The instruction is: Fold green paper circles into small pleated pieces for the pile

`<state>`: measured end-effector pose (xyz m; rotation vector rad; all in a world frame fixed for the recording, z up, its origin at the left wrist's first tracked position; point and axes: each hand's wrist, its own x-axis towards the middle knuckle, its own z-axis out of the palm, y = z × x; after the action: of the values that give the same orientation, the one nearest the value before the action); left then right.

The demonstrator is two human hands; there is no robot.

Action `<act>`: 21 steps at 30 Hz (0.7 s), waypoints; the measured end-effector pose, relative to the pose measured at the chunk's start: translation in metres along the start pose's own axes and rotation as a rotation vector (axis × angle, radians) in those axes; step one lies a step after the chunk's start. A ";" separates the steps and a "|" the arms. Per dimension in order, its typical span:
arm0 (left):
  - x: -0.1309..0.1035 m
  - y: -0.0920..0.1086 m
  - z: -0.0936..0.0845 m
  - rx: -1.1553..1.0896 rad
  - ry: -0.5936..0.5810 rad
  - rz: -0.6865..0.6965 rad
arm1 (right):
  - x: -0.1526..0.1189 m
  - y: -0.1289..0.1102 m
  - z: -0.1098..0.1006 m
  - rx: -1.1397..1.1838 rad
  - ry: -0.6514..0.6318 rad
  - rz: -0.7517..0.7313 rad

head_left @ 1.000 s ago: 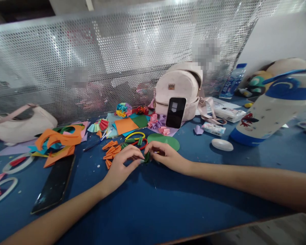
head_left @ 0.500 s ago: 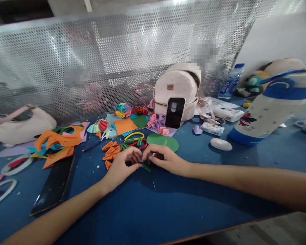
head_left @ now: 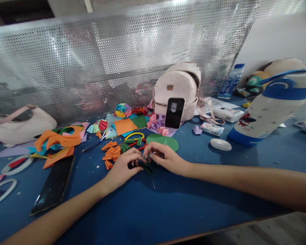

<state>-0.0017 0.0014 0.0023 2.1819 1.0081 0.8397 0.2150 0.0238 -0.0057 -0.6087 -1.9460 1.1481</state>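
Observation:
My left hand point(head_left: 124, 166) is closed in a pinch at a small dark green folded paper piece point(head_left: 148, 169) above the blue table. My right hand point(head_left: 165, 159) meets it from the other side, thumb and fingers pressed together just above the green piece. What sits between the right fingertips is too small to make out. A thin needle point(head_left: 153, 184) shows just below the green paper. Orange folded paper pieces point(head_left: 111, 153) lie beyond my left hand, beside scissors point(head_left: 142, 145) with red and yellow handles. A green paper disc point(head_left: 165, 141) lies behind my right hand.
A phone point(head_left: 53, 185) and white tape rings point(head_left: 5, 192) lie at left, near orange paper scraps point(head_left: 57, 139). Behind stand a pale backpack point(head_left: 174, 86) and a propped phone point(head_left: 174, 113). A large bottle point(head_left: 267, 112) and white oval object point(head_left: 220, 144) are at right.
My left fingers have closed in and shifted slightly right towards my right hand. The green paper piece is turned and shows less clearly; the needle has moved slightly.

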 end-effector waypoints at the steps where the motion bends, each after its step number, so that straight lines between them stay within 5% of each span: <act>1: 0.000 0.000 0.000 0.002 -0.013 0.004 | 0.000 0.000 0.000 0.001 0.000 0.000; 21: -0.003 -0.002 0.001 0.014 -0.093 -0.017 | 0.000 0.000 0.000 -0.025 0.010 -0.005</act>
<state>-0.0033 -0.0001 -0.0012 2.1999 0.9881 0.7184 0.2146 0.0236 -0.0053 -0.6206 -1.9550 1.1171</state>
